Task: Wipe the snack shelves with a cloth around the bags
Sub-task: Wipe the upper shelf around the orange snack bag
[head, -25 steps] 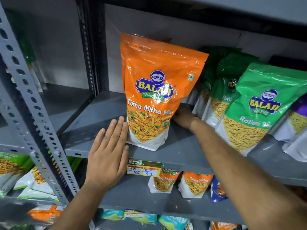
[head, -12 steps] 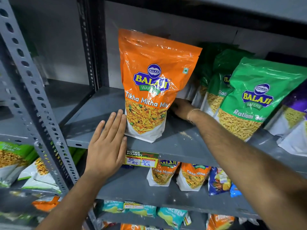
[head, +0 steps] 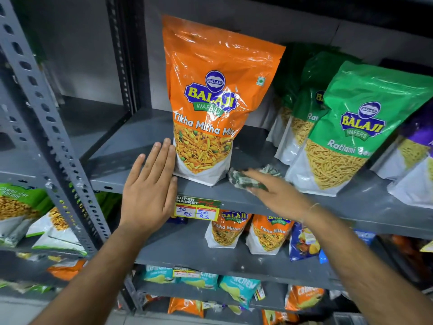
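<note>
1. Fingers of the right hand lie spread and flat over a crumpled green-and-white cloth, pressing it onto the grey shelf. No pinch or closed grip is visible.
2. Fingers of the left hand are open, straight and together, with the palm flat against the shelf's front edge. The fingertips reach the lower left side of the orange bag; they brace, hold nothing.
3. Change: half a second ago the right hand was reaching behind the orange bag with no cloth in view. Now it is out at the front lip, cloth showing, in the gap between the orange bag and the green bag.
4. Judgement: the strip behind and beside the orange bag looks covered. The stroke reads as drawing dust forward. Shelf surface left of the orange bag and under the green bags probably remains to be wiped.
5. Materials: the shelf is matte painted metal on perforated angle posts. The bags are glossy, crinkled film pouches, standing upright, likely light and easily tipped. The cloth is soft and bunched, and its weave is blurred.
6. A paper price label is stuck to the shelf edge below the orange bag.
</note>
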Motion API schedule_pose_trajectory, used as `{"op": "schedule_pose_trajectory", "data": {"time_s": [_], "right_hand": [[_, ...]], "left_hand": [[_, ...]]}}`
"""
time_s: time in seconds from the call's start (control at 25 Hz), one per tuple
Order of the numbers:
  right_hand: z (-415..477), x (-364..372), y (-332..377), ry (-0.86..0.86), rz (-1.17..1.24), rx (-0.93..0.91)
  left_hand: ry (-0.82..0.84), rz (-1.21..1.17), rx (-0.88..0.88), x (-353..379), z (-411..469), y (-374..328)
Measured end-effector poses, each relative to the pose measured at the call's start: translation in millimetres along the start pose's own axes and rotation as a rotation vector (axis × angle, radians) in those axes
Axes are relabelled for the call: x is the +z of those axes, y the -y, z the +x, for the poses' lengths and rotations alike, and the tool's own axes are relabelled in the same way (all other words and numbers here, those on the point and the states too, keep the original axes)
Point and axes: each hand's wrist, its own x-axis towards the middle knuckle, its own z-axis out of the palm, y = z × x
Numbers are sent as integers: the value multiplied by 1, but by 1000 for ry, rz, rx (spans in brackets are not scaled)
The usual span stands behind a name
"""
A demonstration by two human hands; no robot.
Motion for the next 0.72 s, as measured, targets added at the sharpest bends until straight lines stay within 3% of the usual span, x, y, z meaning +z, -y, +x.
{"op": "schedule_pose_trajectory", "data": {"time_s": [0.2,0.4,0.72], "right_hand": [[46,-31,2,-324,128,101],[56,-2,-12,-46,-8,114],[-42,12,20,-39,119,37]], "left_hand": [[46,-15,-3,-3,1,0],[49,-7,6,-2,1,2],[40,-19,-13,-3,1,-1]]}}
